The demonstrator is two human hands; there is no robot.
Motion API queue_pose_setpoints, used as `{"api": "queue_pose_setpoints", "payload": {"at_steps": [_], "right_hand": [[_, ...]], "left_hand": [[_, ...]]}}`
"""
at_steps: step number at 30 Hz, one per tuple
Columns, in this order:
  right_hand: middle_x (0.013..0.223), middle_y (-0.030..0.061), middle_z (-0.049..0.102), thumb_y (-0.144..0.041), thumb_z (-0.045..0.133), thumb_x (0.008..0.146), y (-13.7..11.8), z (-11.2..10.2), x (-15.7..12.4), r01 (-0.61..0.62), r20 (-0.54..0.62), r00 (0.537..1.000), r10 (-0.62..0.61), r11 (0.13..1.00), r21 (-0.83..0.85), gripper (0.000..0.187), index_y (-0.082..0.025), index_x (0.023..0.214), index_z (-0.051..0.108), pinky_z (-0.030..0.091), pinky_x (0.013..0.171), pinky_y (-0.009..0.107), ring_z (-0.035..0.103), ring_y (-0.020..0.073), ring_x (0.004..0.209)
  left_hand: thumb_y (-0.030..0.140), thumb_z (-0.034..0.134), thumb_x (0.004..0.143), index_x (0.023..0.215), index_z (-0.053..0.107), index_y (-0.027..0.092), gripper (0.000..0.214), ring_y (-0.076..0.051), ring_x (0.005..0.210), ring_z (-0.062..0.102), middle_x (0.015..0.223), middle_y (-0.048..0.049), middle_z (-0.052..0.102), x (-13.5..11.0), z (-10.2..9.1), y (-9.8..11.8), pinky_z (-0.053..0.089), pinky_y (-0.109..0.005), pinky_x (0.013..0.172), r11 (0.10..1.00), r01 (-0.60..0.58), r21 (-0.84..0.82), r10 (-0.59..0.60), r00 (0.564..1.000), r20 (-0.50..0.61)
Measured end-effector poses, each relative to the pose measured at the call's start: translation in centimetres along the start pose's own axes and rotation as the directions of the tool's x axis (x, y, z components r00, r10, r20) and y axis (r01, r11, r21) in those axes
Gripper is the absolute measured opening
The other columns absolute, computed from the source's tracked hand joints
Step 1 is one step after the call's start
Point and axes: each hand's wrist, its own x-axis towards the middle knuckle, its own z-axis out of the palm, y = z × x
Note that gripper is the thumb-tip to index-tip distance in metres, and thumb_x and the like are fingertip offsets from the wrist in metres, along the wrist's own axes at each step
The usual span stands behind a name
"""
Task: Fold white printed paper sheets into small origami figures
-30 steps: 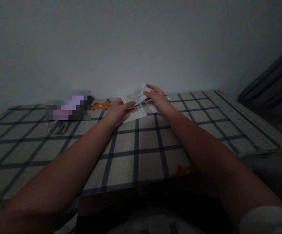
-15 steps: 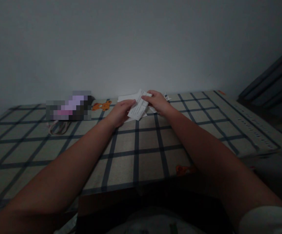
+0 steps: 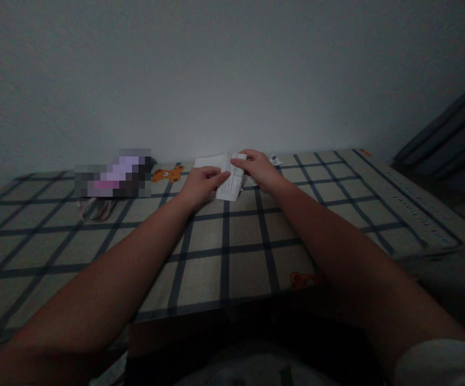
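Between my hands is a folded sheet of printed paper (image 3: 230, 188), held near the far side of the table. My left hand (image 3: 203, 183) pinches its left edge, thumb lying over the print. My right hand (image 3: 257, 167) grips the upper right edge, thumb on top and fingers behind. Behind the left fingers a white paper (image 3: 208, 161) lies on the cloth, partly covered. Just past my right hand sits a small crumpled or folded white paper piece (image 3: 274, 160). The print is too small to read.
A checked tablecloth (image 3: 244, 268) with orange bear prints covers the table, which meets a plain wall (image 3: 232, 75). At the left lie a blurred-out purple and pink object (image 3: 119, 170) and a looped cord (image 3: 95, 210). Dark folded fabric (image 3: 453, 134) stands at the right.
The folded paper has turned more upright. My left hand has shifted slightly right, its thumb further over the sheet; my right hand stays nearly in place.
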Motion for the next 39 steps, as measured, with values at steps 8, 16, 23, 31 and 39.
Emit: {"api": "queue_pose_setpoints", "payload": {"at_steps": [8, 16, 23, 31, 39], "right_hand": [[0.072, -0.0015, 0.061, -0.029, 0.074, 0.070, 0.1, 0.0, 0.0, 0.013, 0.014, 1.000, -0.013, 1.000, 0.007, 0.021, -0.015, 0.078, 0.062, 0.041, 0.059, 0.024, 0.054, 0.0107, 0.065], [0.073, -0.0006, 0.061, -0.030, 0.075, 0.070, 0.3, -0.1, 0.1, 0.026, -0.011, 1.000, -0.026, 1.000, -0.006, 0.021, -0.015, 0.078, 0.062, 0.042, 0.061, 0.025, 0.054, 0.0115, 0.066], [0.076, -0.0003, 0.063, -0.031, 0.073, 0.073, 0.2, -0.1, 0.0, 0.025, -0.014, 1.000, -0.025, 0.998, -0.053, 0.020, -0.017, 0.078, 0.062, 0.043, 0.063, 0.025, 0.055, 0.0119, 0.070], [0.079, 0.0003, 0.064, -0.039, 0.075, 0.073, 0.4, -0.2, 0.2, -0.028, 0.074, 0.997, 0.022, 0.997, 0.076, 0.028, -0.017, 0.082, 0.062, 0.050, 0.066, 0.025, 0.060, 0.0122, 0.072], [0.070, -0.0021, 0.058, -0.041, 0.077, 0.070, 0.2, 0.1, 0.0, -0.003, -0.011, 1.000, 0.004, 0.998, 0.055, 0.035, -0.018, 0.067, 0.051, 0.048, 0.063, 0.022, 0.056, 0.0096, 0.067]], "left_hand": [[0.046, 0.075, 0.073, 0.079, 0.070, 0.013, 0.033, -0.012, 0.057, 0.058, 0.070, -0.0039, 0.068, -0.3, 0.3, 0.4, 0.041, -0.024, 0.053, 0.998, 0.039, -0.056, -0.036, 0.997, 0.068], [0.043, 0.075, 0.075, 0.084, 0.071, 0.014, 0.030, -0.010, 0.056, 0.057, 0.071, -0.0022, 0.068, -0.5, 0.6, 0.6, 0.040, -0.022, 0.052, 0.986, 0.089, -0.144, -0.075, 0.992, 0.104], [0.049, 0.075, 0.073, 0.084, 0.072, 0.015, 0.036, -0.014, 0.060, 0.059, 0.075, -0.0061, 0.071, -0.2, 0.7, 0.1, 0.043, -0.026, 0.056, 0.985, 0.083, -0.150, -0.070, 0.994, 0.088], [0.046, 0.070, 0.075, 0.069, 0.070, 0.014, 0.033, -0.013, 0.056, 0.050, 0.060, -0.0011, 0.061, -0.4, 0.1, 1.1, 0.036, -0.026, 0.054, 0.986, -0.105, 0.128, 0.115, 0.991, -0.071], [0.047, 0.077, 0.069, 0.073, 0.073, 0.014, 0.033, -0.015, 0.063, 0.061, 0.071, -0.0049, 0.070, 0.0, 0.1, 0.5, 0.046, -0.027, 0.061, 0.994, -0.032, -0.107, 0.024, 0.997, -0.072]]}}
